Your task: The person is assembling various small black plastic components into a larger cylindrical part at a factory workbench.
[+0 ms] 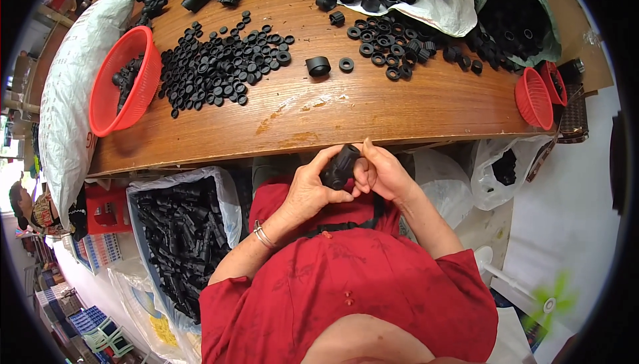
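1. In work: 1 black tubular part (343,166), just off the near edge of the tabletop (399,111). Left hand (307,189) fingers pinch it; right hand (385,176) fingers curled beside it, can't tell if gripping.
2. Progress: that unit looks mid-handling, finish unclear. Loose black caps (219,64) and black rings (379,51) look like plenty left.
3. Lined bin (231,211), near left: heaped black pieces, can't tell if finished.
4. Red basket (150,91), left: some black parts.
5. White sack (464,7), far right: black pieces.

Glossy brown wooden table (413,114) beside white wall (572,191) (pale floor (491,231) below).
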The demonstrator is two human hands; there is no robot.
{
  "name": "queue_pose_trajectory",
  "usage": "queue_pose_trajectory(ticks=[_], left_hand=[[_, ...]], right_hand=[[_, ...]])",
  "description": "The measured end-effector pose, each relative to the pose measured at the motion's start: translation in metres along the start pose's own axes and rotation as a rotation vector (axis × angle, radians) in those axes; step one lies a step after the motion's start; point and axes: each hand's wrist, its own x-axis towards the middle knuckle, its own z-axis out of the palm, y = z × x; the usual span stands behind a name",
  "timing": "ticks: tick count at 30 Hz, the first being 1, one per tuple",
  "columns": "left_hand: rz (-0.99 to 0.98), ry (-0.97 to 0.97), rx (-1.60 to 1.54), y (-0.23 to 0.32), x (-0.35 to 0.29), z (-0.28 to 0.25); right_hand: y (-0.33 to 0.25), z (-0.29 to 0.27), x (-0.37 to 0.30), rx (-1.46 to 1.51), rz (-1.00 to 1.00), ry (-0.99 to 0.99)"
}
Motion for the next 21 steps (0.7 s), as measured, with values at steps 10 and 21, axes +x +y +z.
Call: queue_pose_trajectory(ticks=[10, 21], left_hand=[[-0.57, 0.072, -0.72, -0.033, 0.002, 0.034], [-0.474, 0.044, -0.717, -0.029, 0.006, 0.036]], right_hand=[[0.043, 0.008, -0.017, -1.02, -0.831, 0.358], [0.06, 0.006, -0.004, -1.279, -1.194, 0.225]])
